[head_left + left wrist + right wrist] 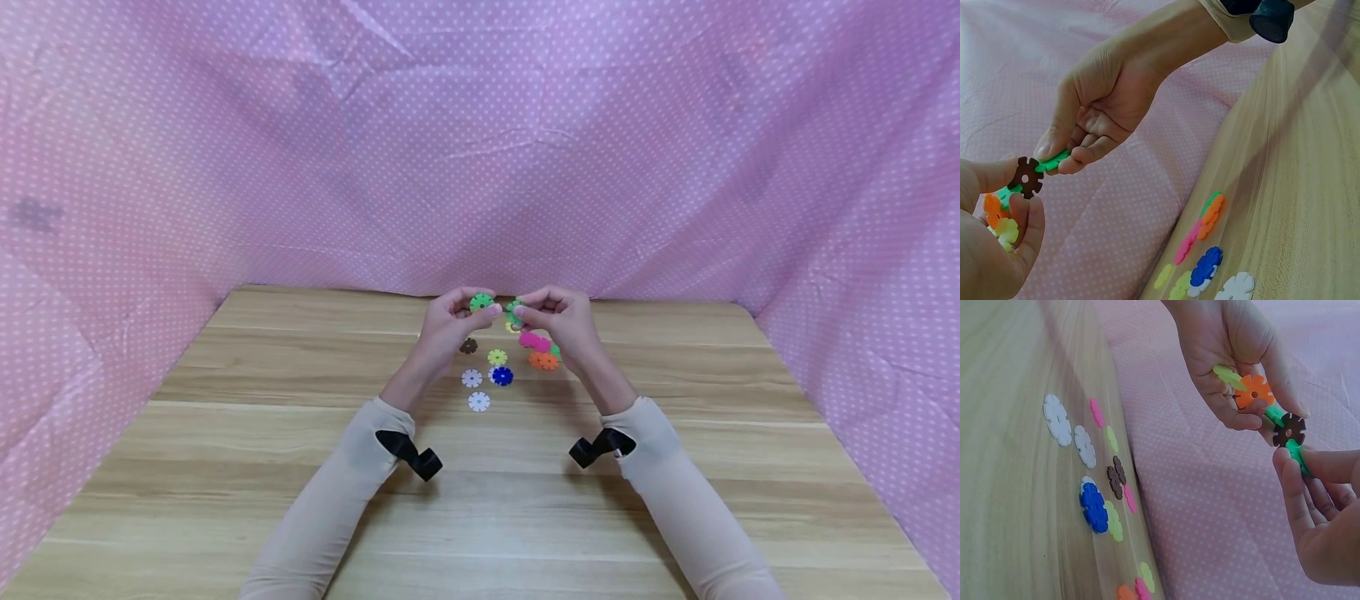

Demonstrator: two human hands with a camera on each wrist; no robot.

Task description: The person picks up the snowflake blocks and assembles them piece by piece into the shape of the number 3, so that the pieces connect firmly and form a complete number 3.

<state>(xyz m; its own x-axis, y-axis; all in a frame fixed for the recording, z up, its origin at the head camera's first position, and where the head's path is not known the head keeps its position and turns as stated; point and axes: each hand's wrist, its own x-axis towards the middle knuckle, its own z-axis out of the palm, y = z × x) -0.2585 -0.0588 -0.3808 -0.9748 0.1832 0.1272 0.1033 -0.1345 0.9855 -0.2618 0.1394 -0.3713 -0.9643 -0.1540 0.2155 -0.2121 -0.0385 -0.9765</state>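
Flower-shaped plastic discs with notched rims are joined in a chain between my two hands. My left hand (447, 323) holds the chain's yellow (1230, 377), orange (1254, 392) and green (1275, 415) end. At its fingertips is a brown disc (1026, 178), facing the left wrist view. Thumb and fingers of my right hand (564, 323) pinch another green disc (1053, 160), whose edge meets the brown one's rim. Both hands are raised above the far part of the table, fingertips close together. My left fingers partly cover the chain.
Loose discs lie on the wooden table (480, 517) below the hands: white (478, 402), blue (502, 376), yellow (497, 357), brown (468, 345), pink (535, 342) and orange (543, 361). Some overlap. A pink dotted cloth (480, 150) hangs behind the table's far edge.
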